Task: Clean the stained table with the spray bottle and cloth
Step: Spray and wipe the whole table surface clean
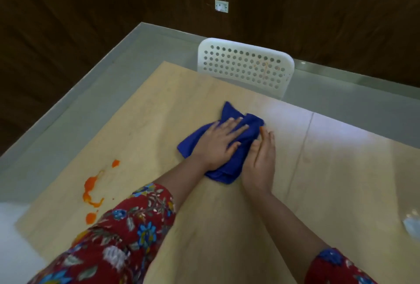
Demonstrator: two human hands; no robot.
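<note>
Blue cloth [231, 113] is seen bunched near the middle of the pale wooden table [159, 113], pressed down by the left hand [218, 142], whose fingers are laid flat and straight across it; nothing is pinched or curled round. The right hand [259, 161] is set on edge against the cloth's 3 o'clock side, fingers straight and touching the fabric (whether the thumb is tucked under a fold cannot be told). The orange stain [91, 183] is found well apart from the cloth, at about 8 o'clock from it, near the table's left edge, in several blobs and a smear, and is judged not yet wiped. A white perforated chair back [245, 65] is seen at 12 o'clock, beyond the far edge. At 4 o'clock, at the frame's border, a pale blurred object [411, 224] is glimpsed; it may be the spray bottle, but this cannot be confirmed. If the stain is wiped dry, it could be smeared wider rather than lifted. Since the cloth is only pressed, not gripped, it could be left behind on a quick sweep, and the sleeve could be dragged through the stain.
</note>
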